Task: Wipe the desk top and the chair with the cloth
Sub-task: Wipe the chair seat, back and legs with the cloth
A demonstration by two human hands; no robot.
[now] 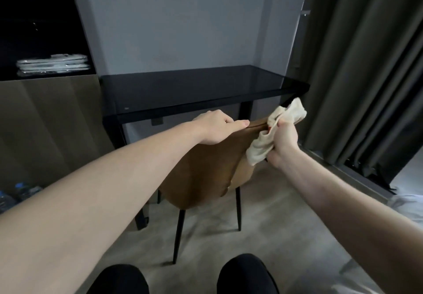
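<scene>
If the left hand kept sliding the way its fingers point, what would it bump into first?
Probably the cloth bunched in the right hand. The left hand lies along the chair back's top edge, fingers aimed right at it, though depth is hard to judge.

The desk top point(201, 88) is showing glossy black glass; the chair point(206, 168) is looking smooth brown leather; the cloth point(263, 147) is hanging soft, matt.

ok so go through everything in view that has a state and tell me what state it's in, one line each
cloth: bunched, gripped in the right hand, against the chair's top edge
right hand: closed on the cloth
left hand: resting on the chair's backrest top
chair: upright, before the desk
desk top: bare, glossy
curtain: hanging drawn
</scene>
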